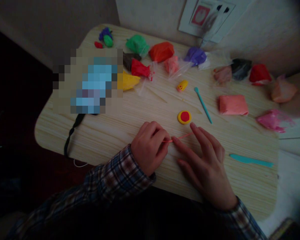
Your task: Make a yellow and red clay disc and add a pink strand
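Note:
A thin strand of coral-pink modelling clay (183, 136) lies across the wooden table between my hands. My left hand (151, 146) is closed, its thumb and fingertips pinching the strand's left end. Spread fingers of my right hand (205, 160) reach over the strand, the index fingertip touching it and the middle fingertip near its right end. Just beyond sits a yellow clay disc with a red centre (184, 117). A teal rod-shaped clay tool (203, 105) lies behind my right hand, and a teal plastic knife (251, 160) to its right.
Along the back of the table (110, 133) are several bagged clay lumps, including green (137, 44), orange (161, 51) and purple (195, 56). A coral clay block (233, 104) sits at right. A small yellow clay piece (182, 86) lies mid-table. A blurred-out device (95, 83) stands left.

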`<state>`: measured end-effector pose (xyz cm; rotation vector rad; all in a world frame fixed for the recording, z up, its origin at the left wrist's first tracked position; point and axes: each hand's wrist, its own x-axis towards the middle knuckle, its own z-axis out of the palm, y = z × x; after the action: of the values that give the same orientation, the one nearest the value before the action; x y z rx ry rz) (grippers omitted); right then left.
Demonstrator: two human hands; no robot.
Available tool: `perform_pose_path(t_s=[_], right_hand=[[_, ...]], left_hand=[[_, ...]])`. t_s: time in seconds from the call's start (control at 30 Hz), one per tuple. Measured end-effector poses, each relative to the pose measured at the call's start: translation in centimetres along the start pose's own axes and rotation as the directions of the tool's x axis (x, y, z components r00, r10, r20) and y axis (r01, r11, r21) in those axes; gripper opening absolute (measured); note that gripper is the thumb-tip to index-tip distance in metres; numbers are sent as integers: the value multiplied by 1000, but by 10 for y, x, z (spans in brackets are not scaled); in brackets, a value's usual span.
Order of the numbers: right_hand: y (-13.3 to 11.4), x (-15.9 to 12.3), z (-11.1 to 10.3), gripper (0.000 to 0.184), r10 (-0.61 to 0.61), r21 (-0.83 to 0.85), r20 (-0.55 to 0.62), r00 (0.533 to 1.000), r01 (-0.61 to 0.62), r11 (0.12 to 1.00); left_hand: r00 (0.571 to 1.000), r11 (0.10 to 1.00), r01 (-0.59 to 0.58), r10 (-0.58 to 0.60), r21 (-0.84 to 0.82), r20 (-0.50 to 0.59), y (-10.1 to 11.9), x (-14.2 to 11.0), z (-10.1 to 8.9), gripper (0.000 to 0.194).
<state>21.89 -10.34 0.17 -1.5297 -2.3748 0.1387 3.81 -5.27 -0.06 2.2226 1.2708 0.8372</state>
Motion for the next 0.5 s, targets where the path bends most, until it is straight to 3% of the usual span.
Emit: perform_pose_path(t_s=[0.23, 0.5], right_hand=[[0, -1, -1, 43, -1, -10, 21, 1000, 1, 1000], [2, -2, -3, 37, 48, 23, -51, 998, -47, 999]], left_hand=[[1000, 1000, 8, -8, 0, 7, 1, 1, -1, 7], [1000, 1000, 22, -22, -12, 10, 2, 1, -2, 8]])
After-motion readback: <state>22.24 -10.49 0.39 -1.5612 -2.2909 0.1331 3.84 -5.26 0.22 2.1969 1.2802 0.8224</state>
